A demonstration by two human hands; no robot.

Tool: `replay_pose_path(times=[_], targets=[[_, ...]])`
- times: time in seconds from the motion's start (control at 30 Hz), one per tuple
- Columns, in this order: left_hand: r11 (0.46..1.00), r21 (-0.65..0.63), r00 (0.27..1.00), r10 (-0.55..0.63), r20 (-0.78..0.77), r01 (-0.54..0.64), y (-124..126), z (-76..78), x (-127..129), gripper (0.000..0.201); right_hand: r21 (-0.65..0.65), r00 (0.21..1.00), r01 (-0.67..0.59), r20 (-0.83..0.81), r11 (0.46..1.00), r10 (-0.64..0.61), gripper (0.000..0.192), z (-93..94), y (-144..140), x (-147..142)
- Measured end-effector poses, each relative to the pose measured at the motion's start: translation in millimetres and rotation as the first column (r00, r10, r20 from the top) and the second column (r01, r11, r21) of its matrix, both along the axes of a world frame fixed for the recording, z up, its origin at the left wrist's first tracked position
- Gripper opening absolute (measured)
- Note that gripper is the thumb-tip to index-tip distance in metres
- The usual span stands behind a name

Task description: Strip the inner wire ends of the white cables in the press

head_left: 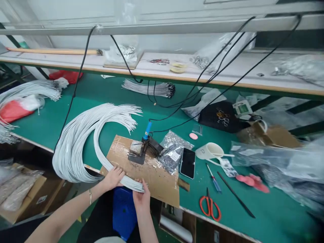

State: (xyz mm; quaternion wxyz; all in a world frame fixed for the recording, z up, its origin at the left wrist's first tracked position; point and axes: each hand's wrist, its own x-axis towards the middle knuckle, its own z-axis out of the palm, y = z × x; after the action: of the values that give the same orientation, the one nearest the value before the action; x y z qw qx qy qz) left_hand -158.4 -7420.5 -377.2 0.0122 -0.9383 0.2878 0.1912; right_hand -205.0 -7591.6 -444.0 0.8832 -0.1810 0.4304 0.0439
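Note:
My left hand [114,176] is closed around a bundle of white wires [99,141] that curves down from the back of the bench. Near the bundle's cut ends, my right hand [141,195] grips the same wires from below, with the thumb on top. Under them lies a flat cardboard sheet [162,190] at the bench's front edge. On the sheet stands a soldering iron with a blue handle [147,130], held upright beside a small pale block [136,147]. A larger coil of white wires [67,148] rests to the left and hangs over the edge.
Right of the sheet are a bag of small metal parts [173,157], a phone [187,163], a white plastic cup [211,151], a screwdriver [214,179] and red-handled scissors [210,206]. Black cables [202,82] hang from the rail across the bench. A shelf [162,72] runs along the back.

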Motion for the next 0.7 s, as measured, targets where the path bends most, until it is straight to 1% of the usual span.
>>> replay_pose_path(times=[0.07, 0.13, 0.2, 0.27, 0.37, 0.43, 0.53, 0.63, 0.7], targets=[[1.000, 0.016, 1.000, -0.003, -0.018, 0.003, 3.1, -11.3, 24.6, 0.035, -0.018, 0.999, 0.005, 0.040, 1.000, -0.004, 0.027, 3.3, 2.9, -3.4], [1.000, 0.020, 0.999, 0.007, -0.037, -0.007, 8.2, -17.9, 49.9, 0.036, -0.046, 0.996, 0.005, 0.088, 0.999, -0.001, 0.026, 10.7, 8.0, -5.0], [0.999, 0.021, 0.998, 0.029, -0.053, -0.028, 13.2, -19.1, 69.7, 0.036, -0.078, 0.991, -0.005, 0.134, 0.997, 0.015, 0.024, 20.1, 12.6, -2.2], [0.999, 0.017, 0.997, 0.040, -0.066, -0.039, 16.5, -15.8, 80.5, 0.037, -0.112, 0.986, -0.014, 0.163, 0.994, 0.033, 0.025, 27.8, 12.4, 5.8], [1.000, -0.002, 0.998, 0.021, -0.063, -0.021, 19.1, -8.9, 80.8, 0.037, -0.154, 0.984, -0.036, 0.170, 0.987, 0.062, 0.029, 30.5, -0.2, 22.1], [1.000, -0.021, 0.999, -0.005, -0.048, 0.004, 21.1, -7.0, 75.4, 0.037, -0.182, 0.981, -0.074, 0.163, 0.980, 0.105, 0.031, 26.5, -12.7, 30.2], [0.998, -0.049, 0.999, -0.033, -0.016, 0.032, 24.4, -9.0, 67.9, 0.037, -0.257, 0.970, -0.143, 0.154, 0.956, 0.186, 0.033, 16.8, -27.5, 36.0], [0.997, -0.057, 0.999, -0.044, 0.023, 0.045, 26.8, -13.6, 64.3, 0.036, -0.390, 0.949, -0.202, 0.148, 0.899, 0.277, 0.033, 8.5, -39.9, 36.9], [0.996, -0.062, 0.997, -0.057, 0.057, 0.060, 28.3, -16.4, 62.8, 0.036, -0.515, 0.934, -0.221, 0.132, 0.828, 0.332, 0.031, 5.1, -52.9, 35.6]])
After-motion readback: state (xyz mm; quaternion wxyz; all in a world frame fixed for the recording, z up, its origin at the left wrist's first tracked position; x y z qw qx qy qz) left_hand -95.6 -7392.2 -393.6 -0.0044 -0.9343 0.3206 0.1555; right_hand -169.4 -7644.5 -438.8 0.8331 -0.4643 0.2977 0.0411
